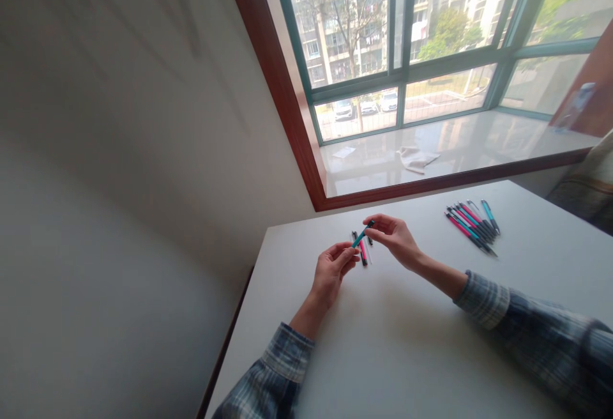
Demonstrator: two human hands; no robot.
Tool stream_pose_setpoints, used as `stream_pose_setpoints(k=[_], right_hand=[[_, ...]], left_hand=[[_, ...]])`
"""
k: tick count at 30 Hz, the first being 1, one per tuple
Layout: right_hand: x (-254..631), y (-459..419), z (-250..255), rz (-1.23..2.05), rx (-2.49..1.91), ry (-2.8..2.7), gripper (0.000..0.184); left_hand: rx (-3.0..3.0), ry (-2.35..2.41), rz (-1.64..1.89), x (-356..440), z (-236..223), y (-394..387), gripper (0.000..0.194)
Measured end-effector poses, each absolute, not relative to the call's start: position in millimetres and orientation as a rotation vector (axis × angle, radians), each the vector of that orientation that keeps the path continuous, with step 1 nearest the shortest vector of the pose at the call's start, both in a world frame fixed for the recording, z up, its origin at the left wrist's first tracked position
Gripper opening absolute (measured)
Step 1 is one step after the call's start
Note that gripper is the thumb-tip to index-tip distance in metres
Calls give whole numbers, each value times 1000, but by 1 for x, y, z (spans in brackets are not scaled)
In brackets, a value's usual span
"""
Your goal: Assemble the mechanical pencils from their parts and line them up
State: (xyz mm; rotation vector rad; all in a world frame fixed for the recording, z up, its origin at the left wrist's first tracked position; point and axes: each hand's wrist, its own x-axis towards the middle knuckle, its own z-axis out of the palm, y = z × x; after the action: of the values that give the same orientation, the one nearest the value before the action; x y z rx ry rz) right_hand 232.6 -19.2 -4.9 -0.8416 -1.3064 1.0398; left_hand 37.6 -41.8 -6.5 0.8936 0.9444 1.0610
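A teal pen barrel (359, 238) with a dark end is held tilted above the table between both hands. My left hand (331, 270) pinches its lower end between thumb and fingers. At the upper, dark end, the fingertips of my right hand (393, 238) are closed on it. Beneath the hands lie a pink pen part (363, 254) with black ends and a few small dark and clear pieces, partly hidden by the fingers. Off to the right, a group of pink, teal and black pens (472, 222) rests side by side.
The white table (383, 342) meets a wall at the left and a wood-framed window ledge (373, 179) behind. On the ledge lie a white cloth (416, 158) and a paper (343, 152); a clear bottle (575, 107) stands at its right. Fabric (589, 182) shows beyond the right table edge.
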Motion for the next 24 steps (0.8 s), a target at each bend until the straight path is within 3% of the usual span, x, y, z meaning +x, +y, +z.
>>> stream_pose_setpoints(k=[5, 12, 24], right_hand=[[239, -12, -3, 871, -883, -1296, 28], [289, -4, -33, 135, -1129, -1832, 8], [288, -31, -44, 240, -1206, -2200, 13]], left_hand=[[850, 961, 1116, 34, -9, -40, 37], [876, 983, 1140, 31, -8, -41, 36], [948, 1017, 1149, 29, -4, -36, 34]])
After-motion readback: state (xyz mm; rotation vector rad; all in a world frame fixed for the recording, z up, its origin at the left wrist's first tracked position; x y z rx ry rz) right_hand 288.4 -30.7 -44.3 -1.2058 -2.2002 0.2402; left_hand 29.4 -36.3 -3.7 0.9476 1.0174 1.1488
